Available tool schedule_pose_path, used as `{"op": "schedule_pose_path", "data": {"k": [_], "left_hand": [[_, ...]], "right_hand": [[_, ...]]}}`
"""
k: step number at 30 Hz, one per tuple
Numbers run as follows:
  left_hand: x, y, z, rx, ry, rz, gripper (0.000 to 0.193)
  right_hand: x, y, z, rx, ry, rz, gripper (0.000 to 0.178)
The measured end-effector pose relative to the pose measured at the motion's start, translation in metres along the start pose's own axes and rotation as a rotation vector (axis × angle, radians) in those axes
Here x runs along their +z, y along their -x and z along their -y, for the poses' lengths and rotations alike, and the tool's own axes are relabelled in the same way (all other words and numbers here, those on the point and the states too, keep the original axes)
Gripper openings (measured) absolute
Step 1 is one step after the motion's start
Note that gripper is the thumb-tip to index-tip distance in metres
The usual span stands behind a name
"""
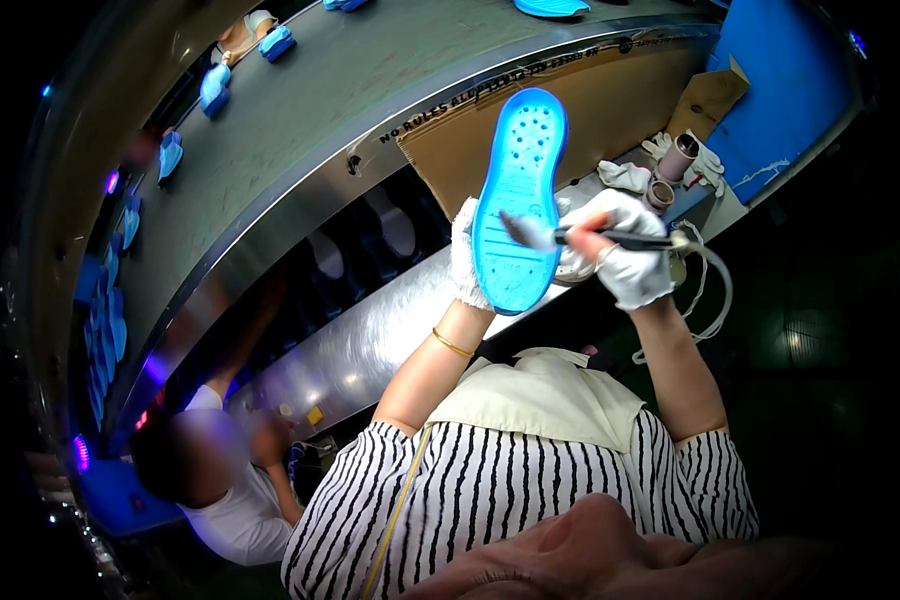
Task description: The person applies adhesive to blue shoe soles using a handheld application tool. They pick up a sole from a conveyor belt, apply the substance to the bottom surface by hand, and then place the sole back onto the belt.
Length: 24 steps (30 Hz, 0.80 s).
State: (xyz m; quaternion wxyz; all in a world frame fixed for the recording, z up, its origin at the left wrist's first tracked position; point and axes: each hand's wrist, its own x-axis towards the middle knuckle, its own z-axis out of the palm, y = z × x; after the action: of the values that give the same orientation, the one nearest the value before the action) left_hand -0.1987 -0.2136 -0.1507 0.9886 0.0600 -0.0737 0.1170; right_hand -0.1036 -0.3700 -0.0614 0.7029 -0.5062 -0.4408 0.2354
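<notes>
A bright blue shoe sole [526, 180] stands upright in front of me, its patterned face with small holes and ridges toward me. My left hand [466, 262], in a white glove, grips it by the left edge; most of those fingers are hidden behind the sole. In my right hand [630, 255], gloved with bare fingertips, is a brush with a dark handle. The brush's bristles [526, 233] lie over the sole's lower middle, slightly blurred; whether they touch it I cannot tell. A pale hose [722, 290] runs from the handle's rear end.
A curved conveyor belt [300, 130] carries several blue soles around the far and left sides. Below its rim stands a cardboard sheet [610, 115]. Cups [678, 158] and white gloves [625, 177] sit at the right. A co-worker [235, 500] is at lower left, beside the metal ledge [345, 365].
</notes>
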Motion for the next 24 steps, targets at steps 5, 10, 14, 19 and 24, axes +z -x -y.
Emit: {"op": "schedule_pose_path", "data": {"k": [5,10,14,19,24], "left_hand": [[0.031,0.002,0.012,-0.085,0.131,-0.006,0.063],[0.024,0.006,0.016,-0.086,-0.065,-0.121,0.064],[-0.009,0.003,0.014,0.006,-0.064,-0.151,0.066],[0.018,0.005,0.014,-0.161,-0.010,0.081,0.072],[0.044,0.004,0.027,-0.119,-0.264,-0.055,0.072]], "right_hand": [[-0.014,-0.009,-0.005,-0.063,0.126,-0.200,0.007],[-0.006,-0.028,-0.016,-0.455,0.483,-0.225,0.012],[0.018,-0.013,-0.007,-0.393,0.361,-0.014,0.015],[-0.025,-0.025,-0.015,-0.299,0.218,-0.155,0.010],[-0.043,-0.048,-0.021,-0.513,0.639,-0.244,0.016]]}}
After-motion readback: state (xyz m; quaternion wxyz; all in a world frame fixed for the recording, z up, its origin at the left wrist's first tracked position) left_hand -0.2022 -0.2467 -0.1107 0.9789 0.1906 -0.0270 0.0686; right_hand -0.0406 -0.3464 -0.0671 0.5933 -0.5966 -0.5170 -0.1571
